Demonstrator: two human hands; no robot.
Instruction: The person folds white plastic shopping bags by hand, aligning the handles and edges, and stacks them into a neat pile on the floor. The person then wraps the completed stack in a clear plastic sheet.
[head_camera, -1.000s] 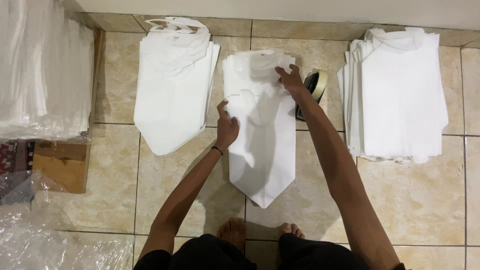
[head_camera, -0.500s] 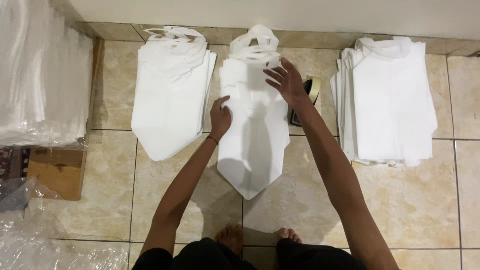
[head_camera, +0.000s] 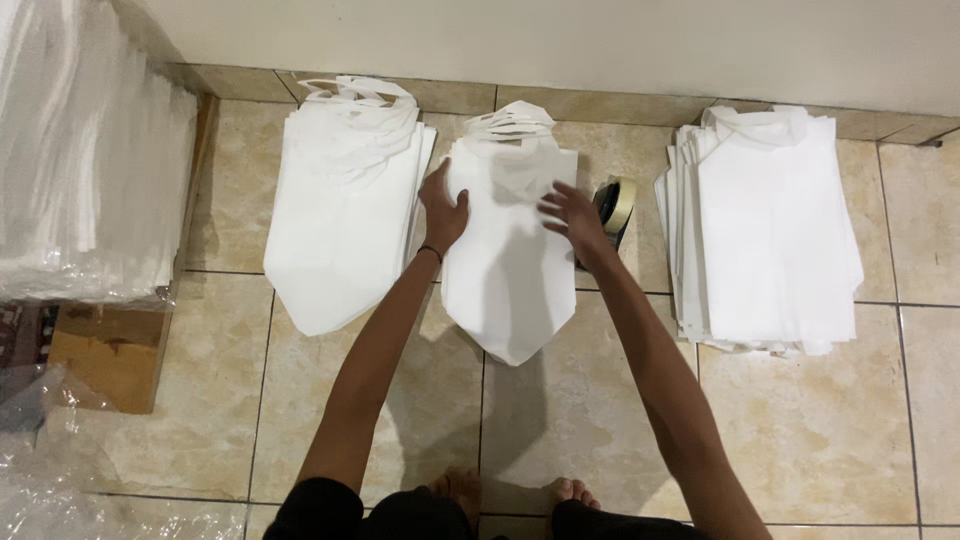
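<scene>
A white fabric bag (head_camera: 508, 270) with a pointed lower end lies flat on the tiled floor in front of me, its handles toward the wall. My left hand (head_camera: 443, 210) rests on the bag's left edge, fingers bent over it. My right hand (head_camera: 572, 217) lies flat on the bag's right side with fingers spread. To the left sits a stack of the same folded bags (head_camera: 340, 200) with pointed ends. To the right is a taller stack of flat white bags (head_camera: 765, 235).
A roll of tape (head_camera: 617, 203) stands on the floor just right of my right hand. A large pile of white material in plastic (head_camera: 85, 160) sits far left over a cardboard box (head_camera: 105, 355). The wall (head_camera: 560, 45) runs behind everything. My bare feet (head_camera: 515, 492) show below.
The view has shifted, so the bags sit lower in frame. My right hand slid down from the bag's top corner to its right side; my left hand moved up along the left edge.
</scene>
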